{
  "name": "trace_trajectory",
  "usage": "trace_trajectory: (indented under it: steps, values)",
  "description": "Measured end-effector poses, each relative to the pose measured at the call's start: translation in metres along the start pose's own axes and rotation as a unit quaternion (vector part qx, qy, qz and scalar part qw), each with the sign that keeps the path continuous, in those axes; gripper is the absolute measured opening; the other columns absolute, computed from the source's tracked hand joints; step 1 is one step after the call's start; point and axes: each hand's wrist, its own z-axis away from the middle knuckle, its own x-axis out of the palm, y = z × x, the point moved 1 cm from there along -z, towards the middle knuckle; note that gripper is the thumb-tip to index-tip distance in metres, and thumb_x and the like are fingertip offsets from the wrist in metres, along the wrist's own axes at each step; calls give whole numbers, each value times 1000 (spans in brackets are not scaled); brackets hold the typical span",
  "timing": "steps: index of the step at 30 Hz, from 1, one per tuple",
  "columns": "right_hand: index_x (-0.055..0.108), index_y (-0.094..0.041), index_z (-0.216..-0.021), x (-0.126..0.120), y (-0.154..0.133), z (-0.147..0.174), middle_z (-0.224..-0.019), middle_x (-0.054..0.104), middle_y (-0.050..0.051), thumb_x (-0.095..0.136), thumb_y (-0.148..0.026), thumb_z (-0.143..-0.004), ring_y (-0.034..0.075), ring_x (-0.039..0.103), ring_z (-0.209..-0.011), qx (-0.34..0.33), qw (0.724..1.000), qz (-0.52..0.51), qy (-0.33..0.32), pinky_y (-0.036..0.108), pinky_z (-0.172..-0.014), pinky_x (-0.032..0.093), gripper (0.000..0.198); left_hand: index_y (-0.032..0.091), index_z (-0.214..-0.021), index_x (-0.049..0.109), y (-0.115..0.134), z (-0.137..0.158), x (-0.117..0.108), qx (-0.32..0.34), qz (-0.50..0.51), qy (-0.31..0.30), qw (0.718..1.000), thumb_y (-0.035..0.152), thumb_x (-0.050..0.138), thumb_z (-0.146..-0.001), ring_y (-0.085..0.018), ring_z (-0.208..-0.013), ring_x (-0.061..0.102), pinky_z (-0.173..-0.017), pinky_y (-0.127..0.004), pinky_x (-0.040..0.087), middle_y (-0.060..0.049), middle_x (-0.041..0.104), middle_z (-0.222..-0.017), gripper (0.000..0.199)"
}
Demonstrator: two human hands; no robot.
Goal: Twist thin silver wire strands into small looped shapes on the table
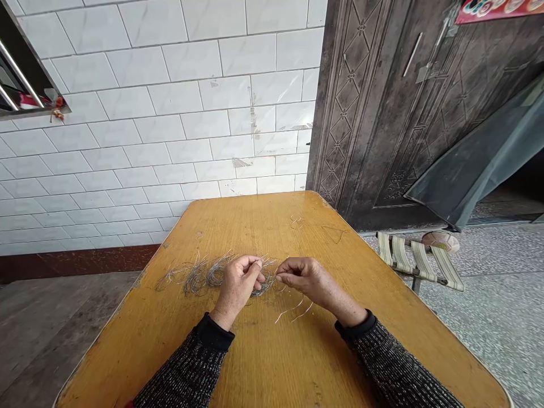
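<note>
We see both hands above the wooden table [272, 368], forearms in dark speckled sleeves [185, 365] coming in from the near edge. L hand [241, 284]: thumb & index pressed tog. at tips, pinching fine wire; other fingers curled. R hand [302, 279]: thumb & index likewise closed on fine wire, approx. level w/ L hand; small gap btwn the two. We can't tell if both grip the same strand.

Wire location: loose grey coils [195, 280] lie mid-table, to L of L hand; another coil [264, 288] sits btwn & behind the hands, partly hidden. Two pale strands [289, 311] show just below R hand, ends pointing toward us. Farther back, R side of tabletop: small wire loops [296, 220] & a bent wire piece [334, 233].

Surroundings: white tile wall [191, 113] at far end; dark patterned door [382, 113] to R, w/ grey curtain [484, 158]. Strap-top stool [419, 260] stands R of table, near a round pale item [442, 242].
</note>
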Motion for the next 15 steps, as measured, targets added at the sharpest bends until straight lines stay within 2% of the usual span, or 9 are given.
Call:
trace_trajectory:
  steps: [2, 6, 10, 15]
  values:
    - [57, -17, -74, 0, 0, -1, -53, 46, -5, 59, -27, -72, 8, 36, -45, 11, 1000, -18, 19, 20, -44, 27, 11, 15, -71, 62, 0, 0, 0, -22, 23, -2, 999, 32, 58, -72, -10, -40, 52, -44, -21, 40, 0, 58, -51, 17]
    - [51, -18, -92, 2, 0, -1, -51, 45, -8, 62, -25, -69, 8, 38, -44, 2, 999, -11, 52, 20, -44, 28, 26, 14, -68, 62, 0, 0, -2, -59, 72, -13, 996, 31, 58, -70, -9, -40, 51, -42, -20, 38, 0, 58, -50, 17]
    - [46, -18, -99, 5, 2, -1, -51, 45, -9, 59, -21, -72, 8, 39, -45, -12, 999, 16, 47, 19, -46, 29, 30, 14, -68, 62, -4, -2, -4, -75, 108, -24, 991, 29, 58, -69, -8, -39, 50, -41, -19, 36, 0, 58, -49, 17]
    - [41, -18, -104, 6, 5, -1, -53, 45, -9, 58, -19, -73, 8, 41, -46, -23, 998, 29, 44, 20, -48, 30, 36, 14, -67, 62, -5, -4, -4, -65, 92, -29, 993, 29, 59, -68, -8, -37, 48, -40, -20, 36, 1, 56, -47, 16]
